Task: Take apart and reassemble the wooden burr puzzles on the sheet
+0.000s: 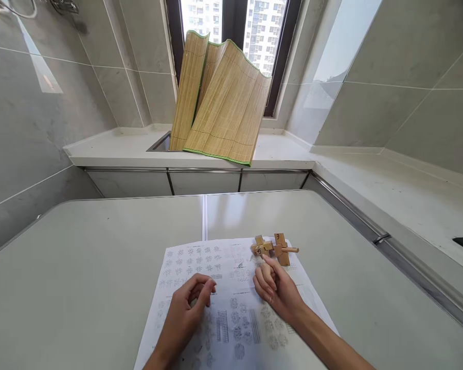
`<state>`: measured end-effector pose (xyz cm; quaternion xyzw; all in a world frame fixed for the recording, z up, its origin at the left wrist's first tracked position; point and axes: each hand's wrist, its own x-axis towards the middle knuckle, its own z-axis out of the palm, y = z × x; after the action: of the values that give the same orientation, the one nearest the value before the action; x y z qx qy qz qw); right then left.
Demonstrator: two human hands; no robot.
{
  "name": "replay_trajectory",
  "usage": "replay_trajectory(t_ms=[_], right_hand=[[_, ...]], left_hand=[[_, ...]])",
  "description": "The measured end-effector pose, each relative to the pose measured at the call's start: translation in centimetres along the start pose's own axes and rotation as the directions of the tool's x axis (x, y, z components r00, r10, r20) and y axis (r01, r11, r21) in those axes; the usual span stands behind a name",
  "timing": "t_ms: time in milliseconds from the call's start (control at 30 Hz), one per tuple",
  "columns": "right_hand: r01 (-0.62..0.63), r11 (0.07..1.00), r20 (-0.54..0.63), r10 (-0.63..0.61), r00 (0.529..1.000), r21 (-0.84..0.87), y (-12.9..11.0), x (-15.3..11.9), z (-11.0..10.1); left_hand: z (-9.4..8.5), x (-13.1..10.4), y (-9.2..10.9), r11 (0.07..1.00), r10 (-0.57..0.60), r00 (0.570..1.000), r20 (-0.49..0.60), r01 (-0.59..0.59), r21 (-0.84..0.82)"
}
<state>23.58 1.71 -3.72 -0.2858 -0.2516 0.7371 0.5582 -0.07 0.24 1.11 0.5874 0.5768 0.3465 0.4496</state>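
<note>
A large printed paper sheet (200,303) lies on the pale table, covered with small diagrams. My left hand (191,303) hovers over its left part, fingers curled; whether anything sits between them is hidden. Over the right part is my right hand (275,282), its fingers folded and the index finger reaching toward a wooden block piece (261,247) marked with a letter. Beside that piece, at the sheet's top right edge, rests a second wooden piece (281,249) with a round peg pointing right.
The pale table (81,267) has a seam (204,216) running away from me. Behind it, a folded bamboo mat (224,108) leans on a white counter (116,149) before the window. Another counter (409,180) runs along the right.
</note>
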Motion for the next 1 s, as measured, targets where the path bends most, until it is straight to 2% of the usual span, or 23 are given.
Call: replay_trajectory(t_ms=[200, 367, 600, 767, 1000], right_hand=[[0.034, 0.995, -0.031, -0.031, 0.999, 0.097, 0.0, 0.6, -0.6], [0.049, 0.991, -0.048, -0.043, 0.998, 0.127, 0.0, 0.7, -0.9], [0.031, 0.983, -0.056, -0.021, 0.998, 0.180, -0.5, 0.9, -0.4], [0.025, 0.976, -0.125, 0.002, 0.992, 0.218, -0.9, 1.1, -0.5], [0.087, 0.959, -0.128, -0.054, 0.990, 0.270, -0.9, 1.3, -1.2]], left_hand=[[-1.1, 2.6, -0.6, 0.999, 0.008, 1.000, -0.008, -0.007, 0.038], [-0.9, 4.3, -0.4, 0.997, 0.055, 0.997, -0.045, -0.053, 0.055], [-0.5, 3.6, -0.3, 0.989, 0.109, 0.993, -0.048, -0.103, 0.108], [-0.5, 3.6, -0.8, 0.987, 0.114, 0.993, -0.025, -0.111, 0.115], [-0.7, 3.5, -0.9, 0.987, 0.103, 0.995, -0.002, -0.102, 0.122]])
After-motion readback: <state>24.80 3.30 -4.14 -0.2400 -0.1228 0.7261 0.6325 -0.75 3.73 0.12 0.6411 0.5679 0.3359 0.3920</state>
